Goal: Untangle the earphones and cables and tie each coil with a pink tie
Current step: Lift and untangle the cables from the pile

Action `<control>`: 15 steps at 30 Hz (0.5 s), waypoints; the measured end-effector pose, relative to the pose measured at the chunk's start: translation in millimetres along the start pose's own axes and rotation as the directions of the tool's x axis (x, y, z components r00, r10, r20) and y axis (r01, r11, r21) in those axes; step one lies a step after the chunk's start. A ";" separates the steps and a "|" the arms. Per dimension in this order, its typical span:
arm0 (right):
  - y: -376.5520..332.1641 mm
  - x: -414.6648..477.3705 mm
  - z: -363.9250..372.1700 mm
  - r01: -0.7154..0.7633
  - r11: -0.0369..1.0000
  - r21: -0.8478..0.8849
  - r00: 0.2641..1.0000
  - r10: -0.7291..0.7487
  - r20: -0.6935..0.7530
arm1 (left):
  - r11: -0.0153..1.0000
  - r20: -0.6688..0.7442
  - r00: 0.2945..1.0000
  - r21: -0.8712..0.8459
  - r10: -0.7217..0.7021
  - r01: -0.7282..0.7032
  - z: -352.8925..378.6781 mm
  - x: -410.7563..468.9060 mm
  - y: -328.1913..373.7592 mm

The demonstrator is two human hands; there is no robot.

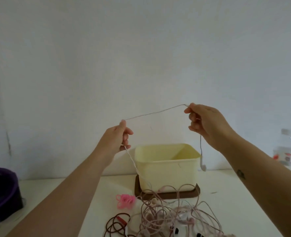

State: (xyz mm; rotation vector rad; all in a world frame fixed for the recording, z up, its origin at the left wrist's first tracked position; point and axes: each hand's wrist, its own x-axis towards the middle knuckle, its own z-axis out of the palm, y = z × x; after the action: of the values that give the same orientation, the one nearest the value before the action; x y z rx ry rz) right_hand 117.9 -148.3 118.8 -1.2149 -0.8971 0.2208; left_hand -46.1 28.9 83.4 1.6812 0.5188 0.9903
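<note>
You hold a thin white earphone cable point(155, 114) above the white table point(243, 202), stretched almost taut between your hands. Your left hand point(119, 139) pinches it between thumb and fingers. Your right hand point(207, 122) pinches it near its end, and a white earbud point(203, 166) dangles below that hand, in front of the pale yellow plastic tub point(167, 165).

From your left hand the cable runs down into the tangled heap of pinkish cables and earphones point(175, 218) on the table in front of the tub, so this one looks only partly freed. Nothing in view is coiled and tied. The bunch of pink ties point(125, 200) lies loose just left of the heap, beside the flat brown lid point(189, 195) on which the tub stands. A dark brown cable point(117, 224) lies in loose loops at the near edge, untied too.

I judge the task to be at an early stage. You have to draw this earphone clear, coil it and tie it, then do the same for everything left in the heap.
</note>
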 end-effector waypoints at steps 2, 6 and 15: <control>11.7 -8.8 -2.4 -0.038 0.993 -0.109 0.994 0.049 0.095 | 1.000 0.001 1.000 0.024 -0.009 0.009 0.9 -2.4 9.5; 20.6 -29.9 5.0 -0.113 0.929 -0.352 0.838 0.280 0.468 | 0.997 0.040 0.999 -0.076 0.025 -0.022 10.6 -8.3 36.6; 55.0 -41.8 51.9 0.122 0.746 -0.655 0.770 0.345 0.536 | 0.958 0.022 0.968 -0.149 0.249 -0.243 34.6 -15.2 107.5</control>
State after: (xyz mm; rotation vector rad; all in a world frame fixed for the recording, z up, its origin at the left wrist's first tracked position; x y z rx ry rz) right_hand 71.2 -115.4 54.0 -1.9317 -1.5824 0.4631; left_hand -40.9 -38.6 175.0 1.6560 0.2068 1.1422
